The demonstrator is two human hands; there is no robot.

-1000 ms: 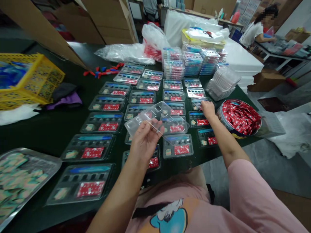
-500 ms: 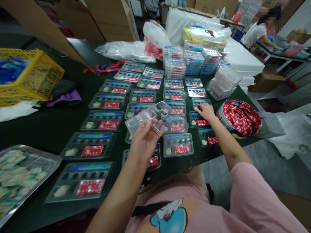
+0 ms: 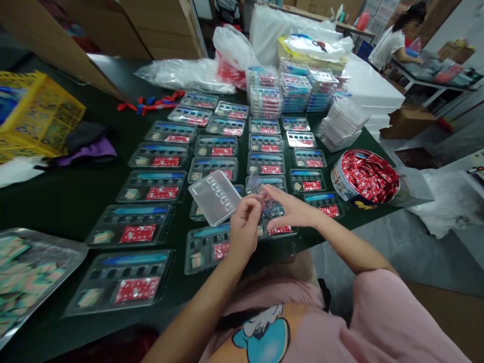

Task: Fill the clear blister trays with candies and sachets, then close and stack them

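Observation:
A clear plastic lid (image 3: 215, 197) is pinched in my left hand (image 3: 245, 222), tilted over the middle rows of filled trays. My right hand (image 3: 289, 206) is beside it with thumb and fingers apart. Blurred clear plastic (image 3: 270, 206) shows between my two hands; whether my right fingers touch it is unclear. Clear trays lie in rows on the dark green table, holding a blue pen, a red packet and a pale block, such as the near left tray (image 3: 121, 280). Part of the trays under my hands is hidden.
A round tin (image 3: 342, 184) of red packets stands at the right, near stacked clear lids (image 3: 342, 123). Stacks of filled trays (image 3: 264, 93) stand behind. At left are a metal tray (image 3: 71, 252) of pale blocks and a yellow basket (image 3: 45, 118). A person (image 3: 393, 45) works far right.
My right hand has moved left from the right-hand trays to beside my left hand. The lid in my left hand has turned and shifted left. The view has shifted slightly.

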